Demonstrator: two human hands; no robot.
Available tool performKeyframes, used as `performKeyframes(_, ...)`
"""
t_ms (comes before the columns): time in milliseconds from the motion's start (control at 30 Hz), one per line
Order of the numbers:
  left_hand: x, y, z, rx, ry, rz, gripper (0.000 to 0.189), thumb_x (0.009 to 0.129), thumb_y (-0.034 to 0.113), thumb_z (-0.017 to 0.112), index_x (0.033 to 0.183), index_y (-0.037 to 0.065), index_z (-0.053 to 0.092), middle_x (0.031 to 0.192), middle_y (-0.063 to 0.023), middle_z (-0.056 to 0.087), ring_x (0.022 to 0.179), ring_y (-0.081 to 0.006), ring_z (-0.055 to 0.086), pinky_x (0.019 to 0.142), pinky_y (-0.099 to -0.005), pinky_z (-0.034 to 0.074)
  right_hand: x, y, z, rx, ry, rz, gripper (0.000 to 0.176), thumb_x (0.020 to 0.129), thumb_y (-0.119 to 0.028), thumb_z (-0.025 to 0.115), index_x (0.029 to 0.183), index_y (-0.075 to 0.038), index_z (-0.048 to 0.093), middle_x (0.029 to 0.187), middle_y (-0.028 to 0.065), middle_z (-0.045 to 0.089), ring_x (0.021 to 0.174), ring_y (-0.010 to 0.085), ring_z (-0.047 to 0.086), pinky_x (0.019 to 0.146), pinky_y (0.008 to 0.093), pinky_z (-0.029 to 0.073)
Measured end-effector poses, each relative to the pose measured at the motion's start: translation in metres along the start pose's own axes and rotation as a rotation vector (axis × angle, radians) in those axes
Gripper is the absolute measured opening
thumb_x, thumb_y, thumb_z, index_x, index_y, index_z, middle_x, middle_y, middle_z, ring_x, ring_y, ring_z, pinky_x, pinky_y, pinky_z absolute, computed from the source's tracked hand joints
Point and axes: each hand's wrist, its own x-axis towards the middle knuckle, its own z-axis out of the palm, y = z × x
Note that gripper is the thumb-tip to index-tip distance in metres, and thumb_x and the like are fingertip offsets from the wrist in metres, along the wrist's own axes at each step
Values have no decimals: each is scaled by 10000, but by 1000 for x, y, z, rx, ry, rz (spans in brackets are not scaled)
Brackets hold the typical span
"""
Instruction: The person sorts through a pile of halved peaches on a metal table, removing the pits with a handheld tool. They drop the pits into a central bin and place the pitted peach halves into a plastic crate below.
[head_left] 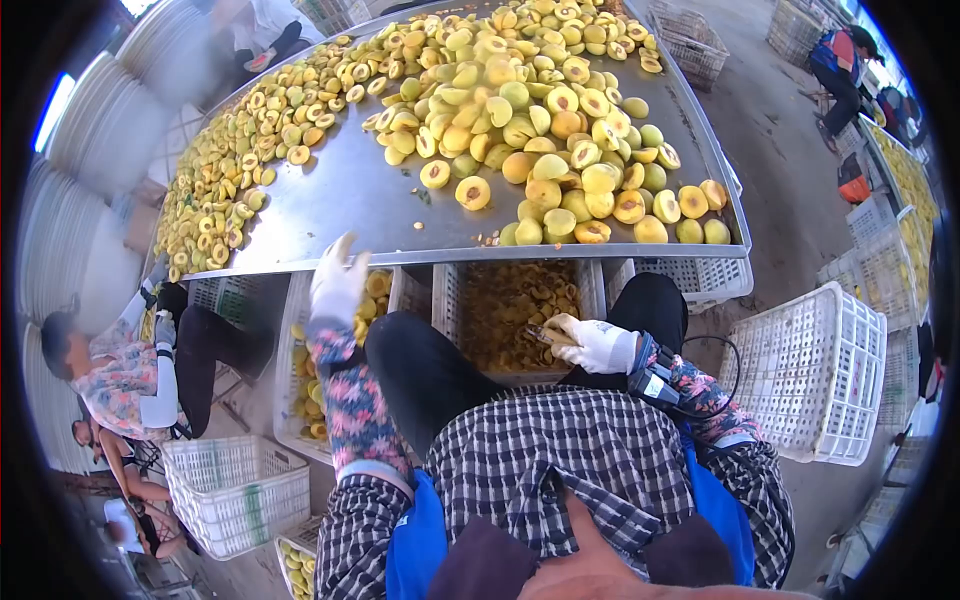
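- small tool [543, 335]: in the right hand [598, 346], low over the person's lap, just in front of the middle crate [515, 310]. Tip sticks out toward the left. Too small to tell what kind.
- right hand: white glove, fingers closed round the tool's handle, firm wrap.
- tool handling, my read: light, stiff, likely slick with juice. Hold it by the handle end as now, tip kept clear of the other glove.
- left hand [337, 282]: white glove, raised to the near edge of the steel table [340, 215], fingers spread, nothing in it.
- loose fruit half [473, 193]: among the closest pieces to that hand, cut face up on bare steel, apart from the main pile [540, 110].
- fruit handling, my read: light, soft flesh, wet cut face, bruises easily. Take it by the rounded skin side, gentle pinch, no squeeze.
- middle crate: under the table edge, holds brownish pits or scraps.
- left crate [378, 288]: beside it, yellow fruit pieces inside, partly hidden by the left arm.
- white crate [810, 375]: on the floor to the right, looks unfilled.
- co-worker [110, 375]: seated at the table's left end; more people far right, blurred.
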Motion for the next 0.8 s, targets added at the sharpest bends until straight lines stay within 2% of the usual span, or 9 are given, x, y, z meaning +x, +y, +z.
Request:
performKeyframes(233, 95, 98, 111, 99, -216, 273, 561, 846, 286, 576, 1348, 71, 449, 1398, -233, 419, 1252, -365, 463, 1026, -417, 404, 18, 12, 4, -233, 14, -222, 460, 931, -300, 541, 1277, -18, 427, 1009, 292, 625, 987, 421, 607, 825, 452, 480)
performKeyframes(300, 112, 103, 132, 132, -268, 437, 576, 837, 277, 583, 1360, 82, 440, 1360, -224, 475, 1243, -353, 482, 1021, -419, 410, 0, -25, -7, -109, 9, -7, 468, 923, -297, 543, 1282, -17, 433, 1029, 290, 625, 1007, 413, 602, 848, 446, 475)
performKeyframes(400, 127, 112, 147, 319, -468, 313, 596, 789, 310, 651, 1307, 54, 503, 1249, -205, 582, 1157, -340, 560, 975, -411, 451, -1, -13, -2, -90, 77, -78, 429, 932, -293, 546, 1245, -16, 448, 933, 273, 633, 917, 417, 632, 760, 441, 497)
performKeyframes(500, 127, 115, 129, 462, -667, 168, 791, 676, 434, 749, 1318, 48, 495, 1194, -186, 620, 1125, -322, 582, 962, -395, 456, -3, -14, -6, -39, 23, 90, 486, 921, -334, 558, 1297, -50, 442, 1023, 254, 642, 1015, 387, 617, 845, 414, 482)
performKeyframes(567, 121, 107, 122, 306, -738, 129, 759, 669, 457, 791, 1218, -9, 549, 1153, -184, 630, 1032, -281, 625, 872, -373, 508, -5, -24, -11, -42, 27, 102, 465, 927, -336, 556, 1282, -50, 462, 1028, 236, 649, 1007, 366, 630, 834, 401, 486)
performKeyframes(633, 102, 93, 118, -223, -624, 12, 655, 710, 372, 801, 1191, -1, 560, 1087, -156, 640, 934, -234, 652, 756, -355, 556, -4, -32, -14, 55, 178, -38, 418, 932, -294, 561, 1252, -36, 487, 996, 191, 657, 927, 301, 655, 794, 379, 496)
performKeyframes(667, 86, 94, 116, -671, -526, -120, 532, 768, 268, 775, 1178, 6, 559, 1034, -126, 641, 881, -207, 656, 680, -323, 574, 10, -7, -8, 381, 169, -156, 360, 941, -234, 558, 1227, -22, 506, 927, 108, 643, 806, 191, 630, 726, 324, 499)
performKeyframes(767, 40, 113, 78, -1485, -606, -159, 444, 874, 229, 665, 1244, 33, 518, 1077, -116, 635, 878, -248, 659, 692, -330, 583, 11, -46, -20, 407, 347, -170, 314, 954, -195, 540, 1216, -25, 500, 819, 22, 591, 693, 96, 545, 637, 266, 477)
performKeyframes(800, 24, 117, 73, -1486, -600, -168, 444, 874, 229, 665, 1244, 33, 518, 1077, -116, 635, 878, -248, 659, 692, -330, 583, 7, -70, -28, 463, 376, -130, 298, 960, -192, 527, 1208, -30, 493, 797, 30, 589, 668, 94, 541, 622, 274, 473)
